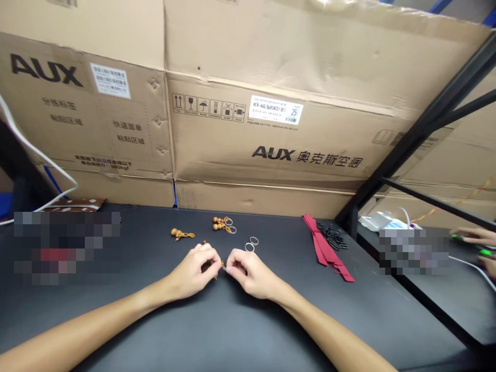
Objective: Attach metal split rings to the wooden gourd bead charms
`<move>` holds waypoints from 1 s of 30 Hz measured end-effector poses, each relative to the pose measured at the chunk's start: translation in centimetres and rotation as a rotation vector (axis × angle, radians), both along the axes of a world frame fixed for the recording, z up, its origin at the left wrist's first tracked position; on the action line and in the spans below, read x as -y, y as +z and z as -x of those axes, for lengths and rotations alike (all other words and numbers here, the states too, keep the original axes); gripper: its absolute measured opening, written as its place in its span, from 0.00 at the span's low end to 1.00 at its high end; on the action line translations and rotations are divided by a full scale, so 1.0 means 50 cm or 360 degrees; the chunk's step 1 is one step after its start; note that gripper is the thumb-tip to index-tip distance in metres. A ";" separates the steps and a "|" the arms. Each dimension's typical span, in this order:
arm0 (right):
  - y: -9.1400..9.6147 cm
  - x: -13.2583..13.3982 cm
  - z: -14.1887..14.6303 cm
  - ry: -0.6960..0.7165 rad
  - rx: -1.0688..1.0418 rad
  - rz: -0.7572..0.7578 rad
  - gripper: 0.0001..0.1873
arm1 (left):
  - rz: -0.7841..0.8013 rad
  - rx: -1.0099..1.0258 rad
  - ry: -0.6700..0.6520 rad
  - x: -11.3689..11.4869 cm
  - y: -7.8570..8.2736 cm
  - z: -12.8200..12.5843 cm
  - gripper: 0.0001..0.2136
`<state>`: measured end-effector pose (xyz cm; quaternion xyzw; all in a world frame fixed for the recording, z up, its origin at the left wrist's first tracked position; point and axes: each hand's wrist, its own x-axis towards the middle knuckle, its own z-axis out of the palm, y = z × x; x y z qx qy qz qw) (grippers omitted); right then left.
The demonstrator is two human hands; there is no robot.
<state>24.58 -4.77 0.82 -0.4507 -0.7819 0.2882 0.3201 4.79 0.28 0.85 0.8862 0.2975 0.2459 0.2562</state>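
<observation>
My left hand (199,266) is closed in a pinch on a gourd pendant, mostly hidden; its orange cord loop (222,264) and small reddish beads (216,277) peek out. Facing it, my right hand (248,273) pinches a metal key ring (225,268), of which only a sliver shows between the fingertips. Ring and cord meet in the narrow gap between both hands. Beyond the hands lie two wooden gourd pendants with rings (221,225), and left of them one gourd pendant (181,233) on a cord without a visible ring. Two loose key rings (251,244) rest just behind my right hand.
Red ribbon strips (325,248) and a pile of black cords or clips (332,236) lie at the right. Cardboard boxes (271,129) wall the back. A black metal frame (418,124) stands at the right; another person's hands (478,237) are beyond it.
</observation>
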 end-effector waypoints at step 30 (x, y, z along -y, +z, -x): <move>-0.002 0.005 -0.003 0.0171 0.0125 -0.0329 0.14 | 0.0240 0.0032 -0.0217 0.008 0.009 0.006 0.12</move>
